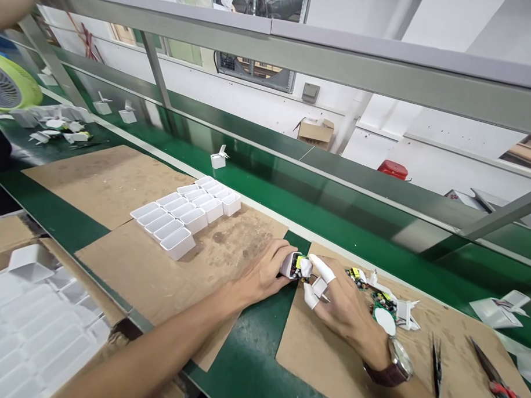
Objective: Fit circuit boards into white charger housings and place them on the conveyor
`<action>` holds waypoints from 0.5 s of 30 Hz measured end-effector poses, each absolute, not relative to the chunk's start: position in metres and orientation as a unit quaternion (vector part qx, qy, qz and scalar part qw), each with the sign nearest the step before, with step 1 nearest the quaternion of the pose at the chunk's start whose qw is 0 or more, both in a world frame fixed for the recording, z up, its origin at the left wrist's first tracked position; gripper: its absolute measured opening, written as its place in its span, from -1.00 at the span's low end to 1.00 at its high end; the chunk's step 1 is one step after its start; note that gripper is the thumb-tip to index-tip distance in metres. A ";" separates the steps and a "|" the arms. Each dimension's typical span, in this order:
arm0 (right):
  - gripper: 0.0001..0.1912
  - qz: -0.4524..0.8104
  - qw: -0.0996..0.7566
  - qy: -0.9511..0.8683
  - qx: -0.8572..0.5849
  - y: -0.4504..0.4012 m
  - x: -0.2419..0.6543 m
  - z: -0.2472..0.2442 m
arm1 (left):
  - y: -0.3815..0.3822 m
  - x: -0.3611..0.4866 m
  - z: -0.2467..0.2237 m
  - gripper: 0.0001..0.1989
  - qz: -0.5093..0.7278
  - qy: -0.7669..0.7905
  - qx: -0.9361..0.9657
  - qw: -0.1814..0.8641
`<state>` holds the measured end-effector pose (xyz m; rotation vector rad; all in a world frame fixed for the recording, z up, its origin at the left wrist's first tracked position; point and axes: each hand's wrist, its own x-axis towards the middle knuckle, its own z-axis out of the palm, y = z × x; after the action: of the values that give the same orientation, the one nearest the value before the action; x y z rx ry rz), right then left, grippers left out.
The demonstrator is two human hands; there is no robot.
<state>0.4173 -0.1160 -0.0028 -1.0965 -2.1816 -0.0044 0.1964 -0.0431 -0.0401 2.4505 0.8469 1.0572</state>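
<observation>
My left hand [268,268] is closed around a small white plastic case [287,264] lying on its side, its mouth turned to the right. At that mouth is a circuit board [299,265] with yellow and black parts, partly inside. My right hand [339,301], with white finger cots on thumb and forefinger, pinches the board end and a white piece attached to it. How deep the board sits is hidden by my fingers. Beside my right wrist, more circuit boards [384,302] with white parts lie on cardboard.
Rows of open white cases [174,216] stand on a cardboard sheet [223,247]. A carton [53,247] of white cases is at lower left. Tweezers [437,364] and red-handled pliers [491,368] lie at right. A conveyor belt [265,181] carries cases; a green fan [9,80] stands far left.
</observation>
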 end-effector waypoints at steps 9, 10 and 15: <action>-0.25 0.007 0.339 -0.841 -0.422 -0.115 0.419 -0.004 | -0.042 0.196 -0.041 -0.45 0.375 0.291 0.867 0.151; -0.25 0.006 0.339 -0.840 -0.423 -0.115 0.419 -0.004 | -0.043 0.196 -0.041 -0.45 0.376 0.292 0.866 0.153; -0.26 0.005 0.340 -0.844 -0.416 -0.115 0.417 -0.002 | -0.043 0.195 -0.040 -0.44 0.376 0.289 0.866 0.158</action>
<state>0.4174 -0.1153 -0.0018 -1.0831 -2.1962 0.0140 0.1952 -0.0433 -0.0401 2.4788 0.8256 1.0743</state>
